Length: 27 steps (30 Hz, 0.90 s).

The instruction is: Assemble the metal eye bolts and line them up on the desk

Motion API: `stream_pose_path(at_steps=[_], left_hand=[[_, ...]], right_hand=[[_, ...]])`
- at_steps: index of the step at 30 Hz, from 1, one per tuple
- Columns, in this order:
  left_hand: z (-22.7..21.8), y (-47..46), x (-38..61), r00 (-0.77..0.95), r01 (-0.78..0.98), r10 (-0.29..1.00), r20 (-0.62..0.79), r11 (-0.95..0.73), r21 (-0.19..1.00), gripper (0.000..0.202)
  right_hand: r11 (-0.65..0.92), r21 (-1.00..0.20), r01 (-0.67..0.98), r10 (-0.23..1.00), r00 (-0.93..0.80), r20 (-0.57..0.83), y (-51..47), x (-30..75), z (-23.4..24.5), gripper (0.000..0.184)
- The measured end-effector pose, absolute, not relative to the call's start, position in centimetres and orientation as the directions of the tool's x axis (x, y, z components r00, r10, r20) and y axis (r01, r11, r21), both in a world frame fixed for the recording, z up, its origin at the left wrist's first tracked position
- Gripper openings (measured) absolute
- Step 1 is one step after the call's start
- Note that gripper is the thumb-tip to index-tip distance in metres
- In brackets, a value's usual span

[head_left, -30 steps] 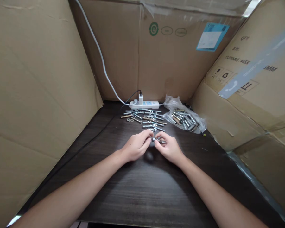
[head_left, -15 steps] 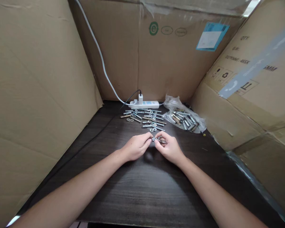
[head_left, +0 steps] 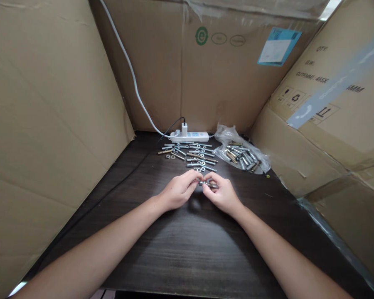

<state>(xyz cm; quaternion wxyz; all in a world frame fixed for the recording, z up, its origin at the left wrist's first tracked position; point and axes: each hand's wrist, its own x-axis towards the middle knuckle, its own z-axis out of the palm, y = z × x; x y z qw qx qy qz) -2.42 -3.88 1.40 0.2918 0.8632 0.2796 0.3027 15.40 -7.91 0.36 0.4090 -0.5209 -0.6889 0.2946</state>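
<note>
Over the middle of the dark table, my right hand [head_left: 220,192] is closed around a metal expansion bolt [head_left: 212,185], whose length lies partly hidden in the fingers. My left hand [head_left: 181,190] meets it from the other side, its thumb and fingertips pinched at the small nut [head_left: 201,182] on the bolt's end. The fingers cover part of the nut. Just beyond both hands, loose bolt parts [head_left: 202,160] lie in rough rows: rods, sleeves, nuts and washers [head_left: 173,157].
A clear plastic bag [head_left: 233,135] with several assembled bolts [head_left: 247,160] lies at the back right. Behind the parts stands a white power strip [head_left: 199,136] with a plugged-in charger. A black cable [head_left: 118,182] crosses the table's left side. Cardboard walls [head_left: 156,74] enclose the table.
My left fingers have shifted slightly at the nut, with the index finger more bent over it. My right hand holds the bolt in nearly the same place.
</note>
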Motion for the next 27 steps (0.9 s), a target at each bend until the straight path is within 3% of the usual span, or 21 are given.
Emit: stream_pose_path(at_steps=[8, 12, 17, 27], left_hand=[[1.29, -3.73, -2.47, 0.683, 0.411, 0.687, 0.248, -0.642, 0.648, 0.025], [1.34, -3.80, -2.43, 0.621, 0.414, 0.722, 0.304, -0.632, 0.655, 0.017], [1.45, -3.88, -2.53, 0.672, 0.328, 0.645, 0.364, -0.700, 0.634, 0.019], [1.36, -3.77, -2.45, 0.671, 0.383, 0.692, 0.266, -0.630, 0.675, 0.020]], right_hand=[[0.288, -0.844, 0.453, 0.958, -0.123, 0.260, -8.04, 15.35, 0.62, 0.011], [0.288, -0.842, 0.456, 0.957, -0.117, 0.264, -7.94, 15.39, 0.55, 0.009], [0.288, -0.833, 0.472, 0.957, -0.108, 0.269, -7.91, 15.37, 0.49, 0.009], [0.293, -0.832, 0.471, 0.956, -0.117, 0.271, -7.85, 15.50, 0.34, 0.010]])
